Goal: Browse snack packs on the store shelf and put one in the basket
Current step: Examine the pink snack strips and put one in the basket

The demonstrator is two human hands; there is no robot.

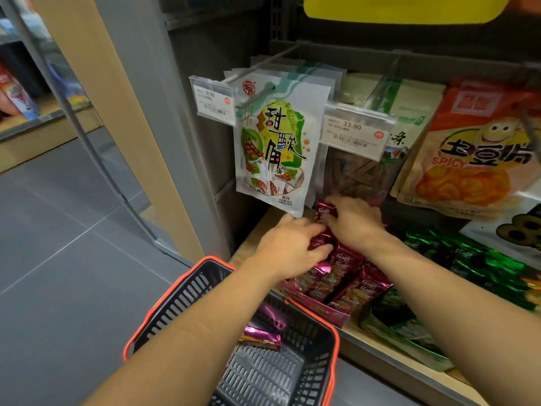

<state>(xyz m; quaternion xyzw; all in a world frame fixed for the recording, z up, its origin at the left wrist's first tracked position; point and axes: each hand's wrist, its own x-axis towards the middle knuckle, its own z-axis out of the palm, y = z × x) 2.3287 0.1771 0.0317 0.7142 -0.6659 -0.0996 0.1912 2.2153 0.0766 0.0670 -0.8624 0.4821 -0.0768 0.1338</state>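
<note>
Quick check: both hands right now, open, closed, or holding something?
Left hand: fingers curled in a grip on a magenta snack pack on the shelf.
Right hand: grip on an upright magenta pack.

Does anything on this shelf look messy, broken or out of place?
Nothing looks spilled or torn. The green packs lie in a loose jumble on the shelf, while the magenta packs stand in rows in their box. One magenta pack sticks up crooked, pinched by the right hand.
</note>
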